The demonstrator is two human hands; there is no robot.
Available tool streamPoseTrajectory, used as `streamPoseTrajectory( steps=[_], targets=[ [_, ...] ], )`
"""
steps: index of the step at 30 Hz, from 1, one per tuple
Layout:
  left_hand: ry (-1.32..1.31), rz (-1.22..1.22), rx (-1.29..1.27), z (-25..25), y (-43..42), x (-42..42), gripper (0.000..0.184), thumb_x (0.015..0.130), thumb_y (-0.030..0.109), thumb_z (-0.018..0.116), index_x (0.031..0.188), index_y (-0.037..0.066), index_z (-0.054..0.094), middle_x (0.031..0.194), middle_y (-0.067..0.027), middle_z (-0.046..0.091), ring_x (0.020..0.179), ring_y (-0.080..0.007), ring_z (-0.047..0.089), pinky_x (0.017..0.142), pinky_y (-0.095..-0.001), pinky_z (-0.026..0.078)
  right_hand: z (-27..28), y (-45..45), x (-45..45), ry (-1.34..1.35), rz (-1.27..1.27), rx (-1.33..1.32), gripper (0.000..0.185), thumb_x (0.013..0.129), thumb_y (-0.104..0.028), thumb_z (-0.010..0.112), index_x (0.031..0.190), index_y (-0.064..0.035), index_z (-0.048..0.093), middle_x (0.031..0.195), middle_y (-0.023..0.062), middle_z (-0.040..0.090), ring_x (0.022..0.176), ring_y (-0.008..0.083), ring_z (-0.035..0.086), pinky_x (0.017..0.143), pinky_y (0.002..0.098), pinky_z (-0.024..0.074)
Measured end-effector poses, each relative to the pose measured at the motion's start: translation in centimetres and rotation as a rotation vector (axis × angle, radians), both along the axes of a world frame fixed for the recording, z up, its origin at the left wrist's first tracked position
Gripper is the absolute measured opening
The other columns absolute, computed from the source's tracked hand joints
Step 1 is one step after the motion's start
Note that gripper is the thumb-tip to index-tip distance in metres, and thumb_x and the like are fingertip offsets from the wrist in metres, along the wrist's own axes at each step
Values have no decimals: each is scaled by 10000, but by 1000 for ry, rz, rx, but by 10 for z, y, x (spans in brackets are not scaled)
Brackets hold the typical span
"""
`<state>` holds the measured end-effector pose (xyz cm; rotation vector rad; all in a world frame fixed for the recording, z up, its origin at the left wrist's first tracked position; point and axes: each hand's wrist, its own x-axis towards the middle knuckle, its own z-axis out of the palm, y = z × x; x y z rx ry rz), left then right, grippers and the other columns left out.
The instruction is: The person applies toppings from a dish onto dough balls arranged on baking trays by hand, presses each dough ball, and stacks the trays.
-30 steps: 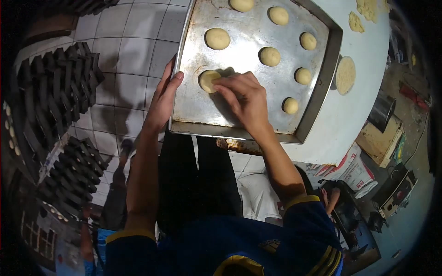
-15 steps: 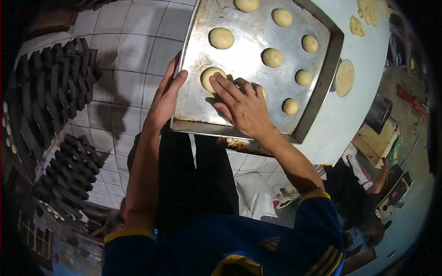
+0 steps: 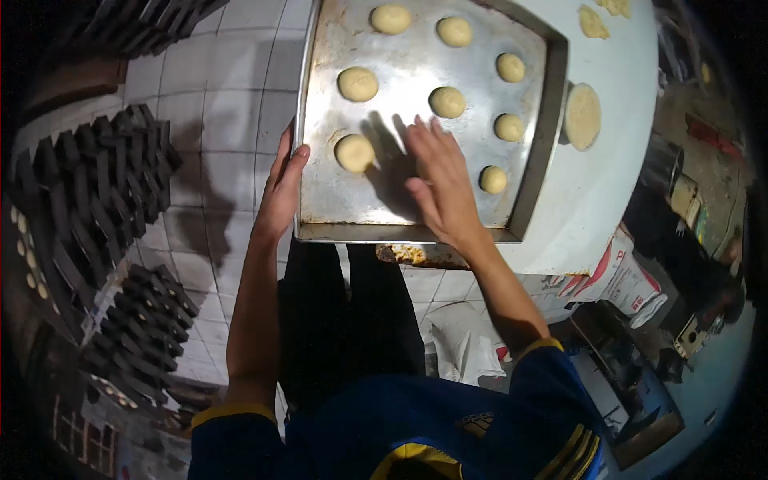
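A metal baking tray (image 3: pixel 360 192) with raised sides carries several pale yellow dough balls, spaced apart. My left hand (image 3: pixel 281 189) grips the tray's left edge, thumb at the rim and fingers partly hidden beneath it. Above the tray's lower middle, my right hand (image 3: pixel 445 182) is spread open and slightly blurred, holding nothing. Left of it sits a somewhat flattened dough ball (image 3: pixel 354 153), apart from the fingers. Another dough ball (image 3: pixel 447 102) lies just beyond my right fingertips. What lies under the right hand is hidden.
The tray rests on a white table (image 3: pixel 608 184), overhanging its left edge. A round flat dough disc (image 3: pixel 582 117) and dough scraps (image 3: pixel 593 22) lie on the tabletop. Dark stacked racks (image 3: pixel 96 192) stand on the tiled floor at left; white sacks (image 3: pixel 464 340) are below the table.
My right hand has lifted off the lower-left dough ball and shifted right, its fingers opening. My left hand still holds the tray edge. The view has shifted slightly.
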<state>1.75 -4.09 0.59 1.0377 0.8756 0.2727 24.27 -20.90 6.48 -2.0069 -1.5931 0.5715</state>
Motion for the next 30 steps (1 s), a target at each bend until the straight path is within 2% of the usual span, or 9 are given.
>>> streamPoseTrajectory(
  steps=[4, 5, 6, 10, 11, 14, 16, 18, 30],
  targets=[
    [309, 4, -77, -16, -2, -16, 819, 1109, 462, 526, 1715, 25, 190, 1737, -164, 306, 1584, -280, 306, 1293, -410, 231, 38, -80, -8, 169, -585, 9, 500, 1093, -237, 590, 1534, -12, 523, 1542, 215, 564, 1461, 386, 492, 1236, 476, 339],
    [224, 15, -76, -12, -1, -11, 851, 1088, 470, 558, 1715, 27, 191, 1741, -171, 286, 1578, -295, 310, 1288, -430, 244, 45, -105, -14, 143, -659, -12, 495, 1095, -257, 596, 1530, -30, 532, 1505, 230, 580, 1419, 396, 518, 1212, 477, 363],
    [131, 49, -171, -28, 2, -19, 721, 1122, 310, 533, 1708, 25, 225, 1749, -143, 278, 1575, -274, 309, 1276, -385, 250, 61, -127, -22, 170, -742, -40, 486, 1093, -271, 603, 1522, -49, 545, 1452, 233, 604, 1374, 403, 542, 1184, 478, 386],
    [82, -206, 10, -53, 26, -30, 833, 1067, 236, 603, 1707, -28, 140, 1774, -202, 184, 1603, -311, 255, 1298, -392, 196, 80, -210, -64, 100, -898, 19, 450, 1082, -253, 616, 1491, -69, 579, 1401, 202, 633, 1303, 380, 587, 1163, 472, 414],
    [9, -224, -93, 2, 21, -20, 860, 1057, 213, 608, 1714, -19, 103, 1775, -206, 174, 1601, -319, 251, 1293, -400, 211, 96, -222, -74, 112, -940, -8, 435, 1088, -283, 605, 1472, -80, 596, 1349, 183, 657, 1255, 365, 616, 1113, 479, 444],
    [203, -353, 76, 3, 35, -21, 782, 1090, 294, 566, 1706, 17, 173, 1707, -197, 303, 1499, -338, 403, 1237, -459, 327, 102, -268, -109, 51, -1048, -20, 417, 1097, -317, 583, 1449, -95, 611, 1303, 165, 673, 1208, 347, 635, 1064, 481, 463],
    [319, -426, 45, 87, 17, -14, 889, 1039, 269, 631, 1728, 61, 109, 1724, -180, 300, 1533, -356, 373, 1248, -454, 309, 102, -296, -133, -9, -1159, 57, 414, 1102, -366, 566, 1425, -113, 626, 1301, 150, 679, 1197, 340, 642, 1046, 484, 465],
    [262, -471, 34, 108, -5, 10, 878, 1042, 274, 626, 1725, 59, 116, 1721, -181, 304, 1530, -355, 376, 1247, -455, 311, 74, -322, -150, -121, -1255, -23, 413, 1101, -394, 561, 1397, -116, 636, 1287, 143, 687, 1194, 346, 644, 1045, 495, 468],
    [40, -718, 4, 133, -100, 112, 818, 1061, 303, 595, 1706, 49, 160, 1698, -184, 328, 1511, -351, 395, 1240, -458, 321, -5, -400, -270, 158, -1647, -315, 473, 1078, -467, 536, 1362, -110, 660, 1336, 139, 692, 1286, 357, 627, 1102, 517, 463]
  ],
)
